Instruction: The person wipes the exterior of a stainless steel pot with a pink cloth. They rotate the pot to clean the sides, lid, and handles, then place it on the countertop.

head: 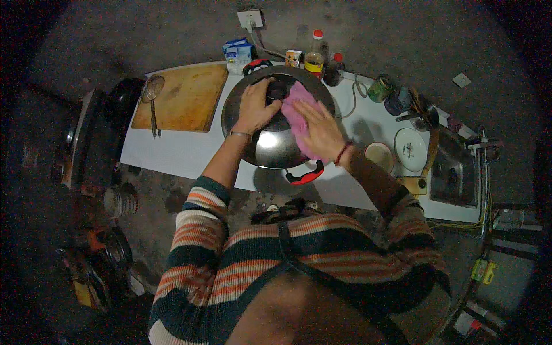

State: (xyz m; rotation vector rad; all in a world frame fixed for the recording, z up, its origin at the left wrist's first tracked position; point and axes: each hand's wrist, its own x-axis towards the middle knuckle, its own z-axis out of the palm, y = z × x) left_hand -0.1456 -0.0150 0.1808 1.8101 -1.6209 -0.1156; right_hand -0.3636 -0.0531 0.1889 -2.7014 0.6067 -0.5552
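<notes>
A large round metal pan lid point(269, 148) covers a pan with red and black side handles point(307, 174) on the white worktop. My left hand point(256, 108) is at the dark lid knob point(276, 89), its thumb and fingers spread around the knob's left side. A pink cloth point(297, 125) lies against the right part of the lid. My right hand point(318, 129) presses flat on the cloth, with the fingers pointing up and left. Part of the cloth is hidden under my palm.
Left on the white worktop point(172, 148) lie a wooden cutting board point(189, 95) and a whisk point(153, 101). Bottles point(334, 71) and a blue packet point(239, 54) stand behind. Rightward are a bowl point(379, 157), an oval plate point(411, 148), a phone point(412, 185) and a sink point(453, 172).
</notes>
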